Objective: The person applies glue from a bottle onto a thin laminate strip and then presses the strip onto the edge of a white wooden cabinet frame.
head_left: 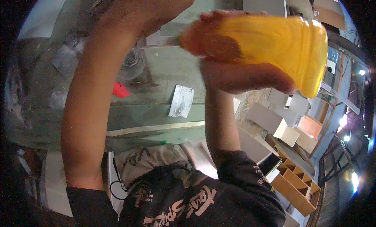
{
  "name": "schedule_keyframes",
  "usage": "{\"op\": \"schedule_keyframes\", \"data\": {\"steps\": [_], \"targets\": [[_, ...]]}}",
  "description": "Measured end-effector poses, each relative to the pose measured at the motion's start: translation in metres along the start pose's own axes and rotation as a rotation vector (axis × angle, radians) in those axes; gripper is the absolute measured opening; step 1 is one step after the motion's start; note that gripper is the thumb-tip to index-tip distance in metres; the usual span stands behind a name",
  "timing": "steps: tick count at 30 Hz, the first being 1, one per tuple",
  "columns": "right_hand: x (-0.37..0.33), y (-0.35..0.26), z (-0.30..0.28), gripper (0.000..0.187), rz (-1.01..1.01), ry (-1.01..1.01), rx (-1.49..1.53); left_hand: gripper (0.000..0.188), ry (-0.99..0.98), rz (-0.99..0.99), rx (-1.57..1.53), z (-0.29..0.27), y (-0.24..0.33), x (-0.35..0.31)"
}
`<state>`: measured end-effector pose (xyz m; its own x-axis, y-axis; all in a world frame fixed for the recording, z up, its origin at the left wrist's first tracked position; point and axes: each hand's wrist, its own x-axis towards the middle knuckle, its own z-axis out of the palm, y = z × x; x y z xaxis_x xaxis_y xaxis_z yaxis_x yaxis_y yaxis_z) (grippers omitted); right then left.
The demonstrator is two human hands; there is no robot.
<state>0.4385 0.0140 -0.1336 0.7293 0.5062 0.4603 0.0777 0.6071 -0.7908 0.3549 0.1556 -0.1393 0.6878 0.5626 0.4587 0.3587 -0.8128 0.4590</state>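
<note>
My right hand (pixel 235 76) is closed round a glossy yellow vessel (pixel 274 42), held up above the bench on its side. The vessel looks translucent, with swirls along its wall and a wide rounded end at the right. Its other end is partly covered by my fingers. My left hand (pixel 164 5) is raised at the top edge, apart from the vessel. Its fingers are cut off or hidden, so what they do cannot be made out. Below the left forearm, a clear round dish-like thing (pixel 133 66) and a small red piece (pixel 120 90) lie on the bench.
The greenish bench (pixel 156 78) has a light strip (pixel 156 128) along its near edge. A creased whitish paper (pixel 181 100) lies there. To the right are white boxes (pixel 266 119) and a wooden compartment tray (pixel 297 184).
</note>
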Motion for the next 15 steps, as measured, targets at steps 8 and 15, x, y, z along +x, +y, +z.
{"op": "schedule_keyframes", "data": {"steps": [8, 15], "targets": [[0.015, -0.016, -0.051, 0.115, 0.045, -0.234, -0.005, 0.040, 0.060, 0.028, -0.021, 0.011, -0.008, 0.000], [-0.014, -0.013, 0.030, 0.116, 0.248, -0.054, 0.356, 0.039, 0.163, 0.105, -0.105, 0.013, -0.019, 0.003]]}}
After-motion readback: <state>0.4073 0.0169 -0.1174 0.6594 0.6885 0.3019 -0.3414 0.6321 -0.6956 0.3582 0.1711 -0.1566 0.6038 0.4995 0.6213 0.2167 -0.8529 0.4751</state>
